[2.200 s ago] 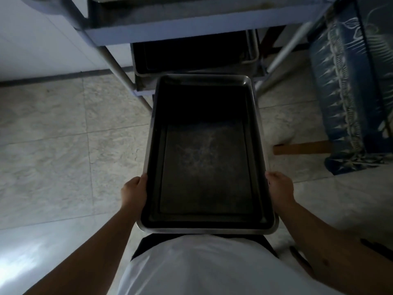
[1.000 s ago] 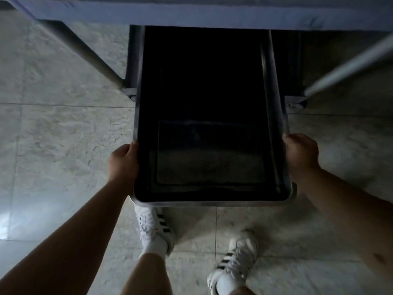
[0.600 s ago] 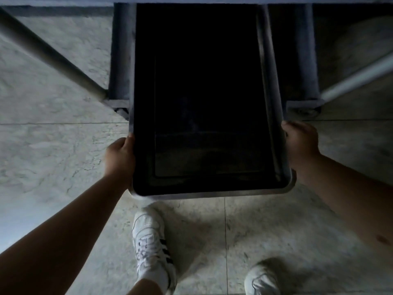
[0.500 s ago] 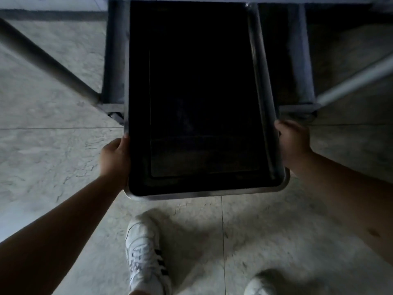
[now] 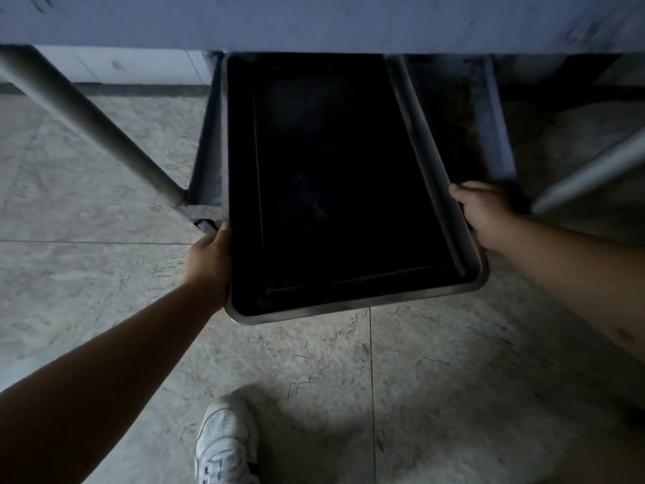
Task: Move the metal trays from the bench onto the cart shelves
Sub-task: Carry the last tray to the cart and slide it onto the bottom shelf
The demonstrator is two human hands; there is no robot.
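Left hand (image 5: 209, 262) at centre left of the frame, clamped on the left rim of the metal tray (image 5: 335, 190); right hand (image 5: 483, 214) at centre right, wrapped over the tray's right rim. Tray dark inside, slightly skewed, near edge hanging out over the tiled floor (image 5: 453, 379), far end tucked under the upper shelf (image 5: 314, 22) across the top of the frame and lying on the lower cart shelf (image 5: 460, 110). Slanted cart leg (image 5: 90, 124) at upper left, another at far right. White shoe (image 5: 225, 445) at bottom centre, on the floor.
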